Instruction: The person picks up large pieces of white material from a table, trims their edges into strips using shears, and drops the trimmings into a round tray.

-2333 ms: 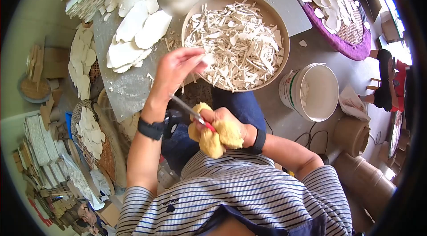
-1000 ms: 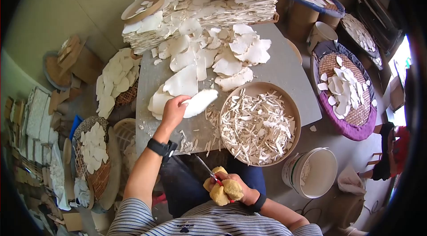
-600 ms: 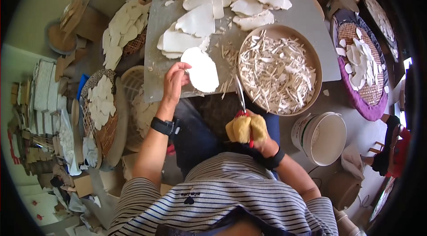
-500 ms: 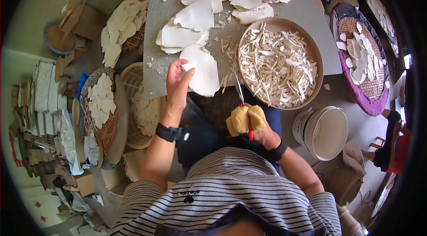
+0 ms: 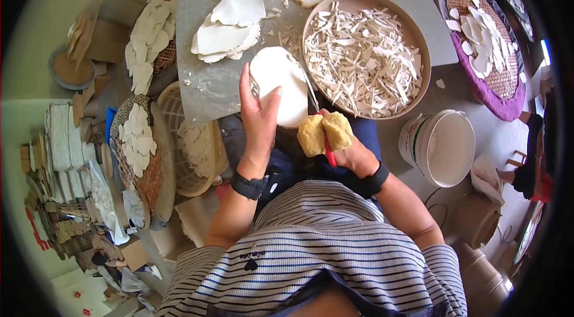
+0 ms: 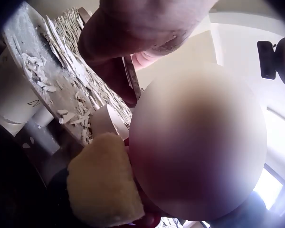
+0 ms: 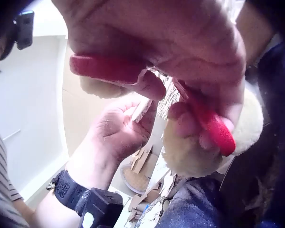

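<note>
My left hand [image 5: 259, 94] grips a flat white oval piece [image 5: 276, 81] upright over my lap, thumb on its near face. In the left wrist view that white piece [image 6: 199, 142] is a blur close to the lens. My right hand [image 5: 354, 151] grips scissors whose red handles [image 7: 210, 119] are wrapped in yellow foam [image 5: 324, 131]. The scissor blades [image 5: 308, 91] lie against the piece's right edge. My right hand's fingers are curled through the handles in the right wrist view, and my left hand [image 7: 118, 129] shows beyond them.
A round bowl of white cut strips [image 5: 362, 54] sits on the grey board [image 5: 209, 87] with more flat white pieces [image 5: 230, 21]. A white bucket [image 5: 443, 148] stands at the right. A purple-rimmed woven tray [image 5: 478, 36] and baskets [image 5: 140, 152] of pieces flank me.
My left hand took a white piece from the pile on the board and brought it back over my lap. My right hand raised the scissors to its edge.
</note>
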`<state>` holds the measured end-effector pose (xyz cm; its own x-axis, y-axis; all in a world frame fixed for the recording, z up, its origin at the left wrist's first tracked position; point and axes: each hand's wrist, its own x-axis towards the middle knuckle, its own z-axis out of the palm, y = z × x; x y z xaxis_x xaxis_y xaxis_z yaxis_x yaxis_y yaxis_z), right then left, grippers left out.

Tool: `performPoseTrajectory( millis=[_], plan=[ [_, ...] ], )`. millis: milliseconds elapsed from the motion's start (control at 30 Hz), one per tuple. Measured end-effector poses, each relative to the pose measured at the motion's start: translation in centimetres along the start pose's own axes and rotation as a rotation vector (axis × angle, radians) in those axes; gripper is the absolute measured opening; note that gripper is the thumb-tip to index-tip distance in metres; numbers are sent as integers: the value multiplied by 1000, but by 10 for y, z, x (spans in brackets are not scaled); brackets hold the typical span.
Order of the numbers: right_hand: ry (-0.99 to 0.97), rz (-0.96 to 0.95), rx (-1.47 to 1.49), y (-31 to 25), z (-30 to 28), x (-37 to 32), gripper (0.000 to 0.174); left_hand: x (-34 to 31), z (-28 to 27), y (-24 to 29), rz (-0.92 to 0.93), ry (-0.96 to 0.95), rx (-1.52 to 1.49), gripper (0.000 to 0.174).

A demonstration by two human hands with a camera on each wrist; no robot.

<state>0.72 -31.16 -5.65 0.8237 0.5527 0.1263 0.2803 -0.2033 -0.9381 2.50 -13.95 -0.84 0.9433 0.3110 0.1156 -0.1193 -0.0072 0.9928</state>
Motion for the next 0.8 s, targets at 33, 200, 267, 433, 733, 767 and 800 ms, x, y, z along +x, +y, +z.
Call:
performPoseTrajectory(
  millis=[33,200,267,433,733,767,800],
  plan=[
    [-5,9,22,2,2,-1,23,0,-2,-1,-24,-12,0,67],
    [44,-83,31,2,14,-4,22,3,-13,1,-89,-54,17,67],
    [77,-219,-150,-7,12,-2,22,4,-21,5,-122,-85,-32,67],
    [-54,-85,-25,-4,22,5,23,0,-39,7,-225,-117,-56,66],
    [-138,-82,-126,-8,24,18,21,-5,-55,10,-265,-99,-80,66],
    [-161,-62,-166,-9,22,19,21,-7,-57,5,-251,-98,-70,66],
    [-135,-53,-79,-4,27,18,21,-9,-57,1,-238,-99,-61,66]
  ],
)
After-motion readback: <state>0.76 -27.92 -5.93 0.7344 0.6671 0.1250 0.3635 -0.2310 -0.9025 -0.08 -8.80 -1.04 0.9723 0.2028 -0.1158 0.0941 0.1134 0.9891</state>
